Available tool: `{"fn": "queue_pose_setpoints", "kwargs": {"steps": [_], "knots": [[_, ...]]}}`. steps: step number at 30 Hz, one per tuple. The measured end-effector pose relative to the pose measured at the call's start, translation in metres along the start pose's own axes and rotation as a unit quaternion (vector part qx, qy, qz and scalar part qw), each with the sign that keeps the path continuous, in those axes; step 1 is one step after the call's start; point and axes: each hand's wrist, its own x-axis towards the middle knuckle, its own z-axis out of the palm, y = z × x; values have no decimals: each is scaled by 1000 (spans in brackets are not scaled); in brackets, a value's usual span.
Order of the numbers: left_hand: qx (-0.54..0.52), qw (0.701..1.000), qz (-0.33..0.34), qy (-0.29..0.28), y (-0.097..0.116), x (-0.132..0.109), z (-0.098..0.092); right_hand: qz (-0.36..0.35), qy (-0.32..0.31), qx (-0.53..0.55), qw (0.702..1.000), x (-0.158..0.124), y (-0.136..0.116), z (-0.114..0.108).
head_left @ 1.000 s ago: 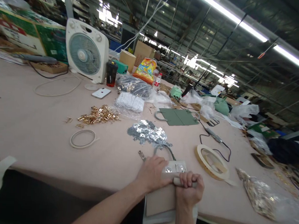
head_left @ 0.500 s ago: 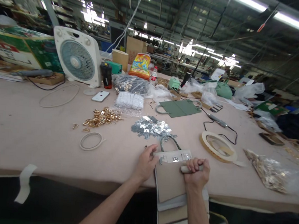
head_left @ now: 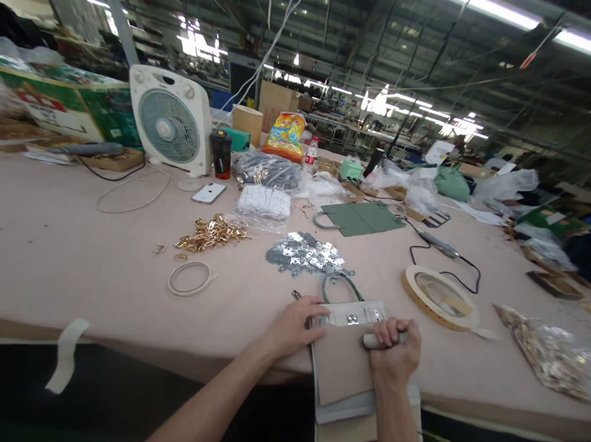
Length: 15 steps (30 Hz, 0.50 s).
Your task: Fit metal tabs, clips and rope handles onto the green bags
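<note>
A beige bag panel [head_left: 341, 364] with a green handle [head_left: 343, 277] lies at the table's front edge, its lower part hanging over. Small metal fittings [head_left: 352, 319] sit along its pale top strip. My left hand [head_left: 299, 324] rests on the panel's upper left corner, fingers apart and reaching onto the strip. My right hand [head_left: 396, 350] is wrapped round a pale cylindrical handle [head_left: 374, 340] over the panel's right side. The far end of that tool is hidden. Just beyond the green handle is a heap of silver metal plates [head_left: 306, 254].
Left of the plates lie gold fittings [head_left: 212, 232] and a thin tape roll [head_left: 190, 278]. To the right are a wide tape roll [head_left: 441, 296], a corded tool [head_left: 439, 243] and a bag of parts [head_left: 542, 356]. Behind stand a fan [head_left: 171, 121] and a dark bottle [head_left: 221, 155].
The view has shifted slightly left. My left hand has moved from beside the panel's corner onto it, fingers extended over the strip. My right hand keeps its grip on the pale handle.
</note>
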Motion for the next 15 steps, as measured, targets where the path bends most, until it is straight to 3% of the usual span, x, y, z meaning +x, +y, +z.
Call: {"fn": "queue_pose_setpoints", "kwargs": {"steps": [7, 15], "knots": [[112, 990, 38, -70, 6, 10, -15, -7, -3, -10, 1000, 1, -1, 2], [78, 996, 27, -42, 5, 6, -10, 1, 1, -17, 1000, 3, 0, 2]]}}
